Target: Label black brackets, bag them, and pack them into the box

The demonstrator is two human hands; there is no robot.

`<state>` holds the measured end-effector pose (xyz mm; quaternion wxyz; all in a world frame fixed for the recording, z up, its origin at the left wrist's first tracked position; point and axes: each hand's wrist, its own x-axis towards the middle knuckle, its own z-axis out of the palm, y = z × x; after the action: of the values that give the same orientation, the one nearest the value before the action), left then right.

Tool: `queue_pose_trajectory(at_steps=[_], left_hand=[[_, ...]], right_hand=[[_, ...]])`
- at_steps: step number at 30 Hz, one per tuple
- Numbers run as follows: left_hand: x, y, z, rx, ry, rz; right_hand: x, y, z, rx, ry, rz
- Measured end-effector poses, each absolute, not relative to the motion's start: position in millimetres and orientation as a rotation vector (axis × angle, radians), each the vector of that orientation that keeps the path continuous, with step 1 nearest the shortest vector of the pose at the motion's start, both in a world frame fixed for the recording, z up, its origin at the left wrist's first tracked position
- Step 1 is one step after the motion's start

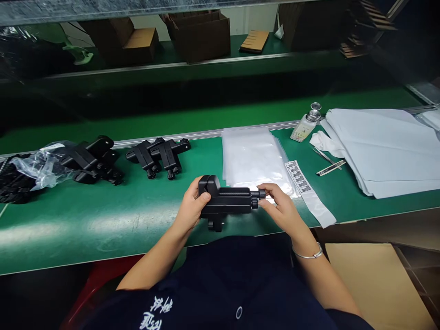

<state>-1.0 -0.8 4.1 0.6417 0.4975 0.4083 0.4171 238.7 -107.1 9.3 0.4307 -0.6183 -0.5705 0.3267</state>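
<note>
Green bench top [103, 220] w/ a conveyor strip behind it. Left hand [191, 207] is wrapped round the left end of a black plastic clamp part [227, 201], held just above the front edge; right hand [280, 206] pinches the knob on its right end. More black parts [158, 156] sit further back-left, clear bags [252, 158] right behind, label strip [298, 176] + white sheets [385, 146] off to the right

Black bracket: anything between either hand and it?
Nothing visible. The left hand wraps the black bracket at its boxy end, and the right hand pinches the knob end. Both touch it directly; the clear bags lie beyond it.
</note>
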Motion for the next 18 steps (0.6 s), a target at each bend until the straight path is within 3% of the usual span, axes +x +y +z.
queue_pose_trajectory(at_steps=[18], left_hand=[[5.5,-6.5,24.1,1.005,0.943,0.852]], right_hand=[[240.3,-103.8,6.7,-1.511,-1.256,0.841]])
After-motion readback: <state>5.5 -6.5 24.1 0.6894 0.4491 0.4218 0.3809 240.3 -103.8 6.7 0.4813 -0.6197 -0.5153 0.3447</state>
